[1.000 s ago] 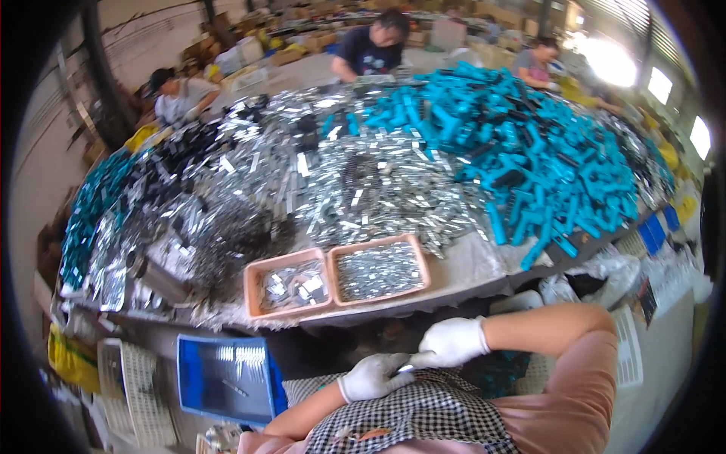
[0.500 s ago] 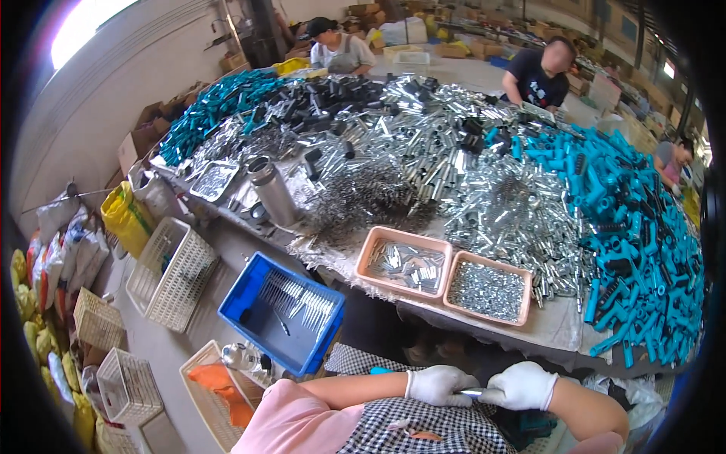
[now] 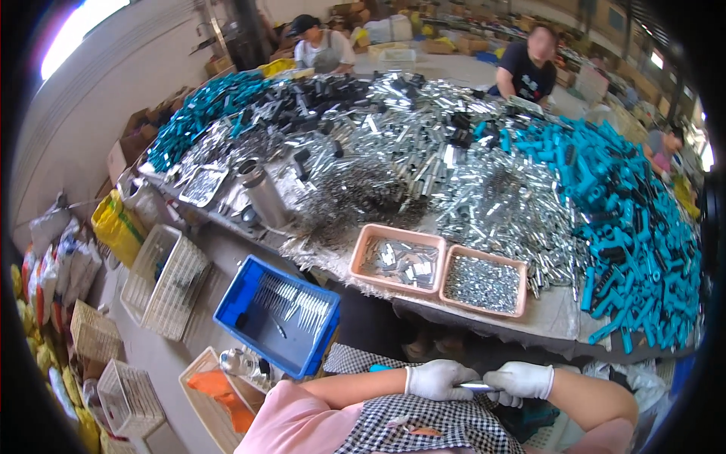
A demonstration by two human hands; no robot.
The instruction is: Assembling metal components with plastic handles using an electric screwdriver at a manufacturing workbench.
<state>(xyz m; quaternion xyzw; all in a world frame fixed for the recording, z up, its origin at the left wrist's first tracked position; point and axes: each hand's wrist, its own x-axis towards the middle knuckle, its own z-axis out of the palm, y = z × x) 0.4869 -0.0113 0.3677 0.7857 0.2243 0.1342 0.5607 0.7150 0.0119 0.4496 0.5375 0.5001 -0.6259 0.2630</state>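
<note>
In front of my checked apron, both hands, in white gloves, come together on a slim silvery metal piece (image 3: 476,387). My left hand (image 3: 441,380) has closed fingers around its left end. From the other side my right hand (image 3: 522,380) pinches it, with thumb and fingers bent around the right end. Gloves hide much of the piece, so its exact kind is unclear. Beyond my hands, at the table edge, a pink tray (image 3: 395,284) carries loose flat metal pieces. Beside it another pink tray (image 3: 481,308) is filled with small shiny metal parts.
On my left stands a blue crate (image 3: 265,344) with a row of slim silvery pieces. White baskets (image 3: 170,295) are on the floor. Heaps of metal parts (image 3: 491,204) and teal handle-like parts (image 3: 635,227) cover the table, near a steel bottle (image 3: 262,198). Several people work beyond.
My right hand has turned slightly, its fingers now showing below the silvery piece. The piece lies a little lower between the gloves. The whole view has shifted slightly.
</note>
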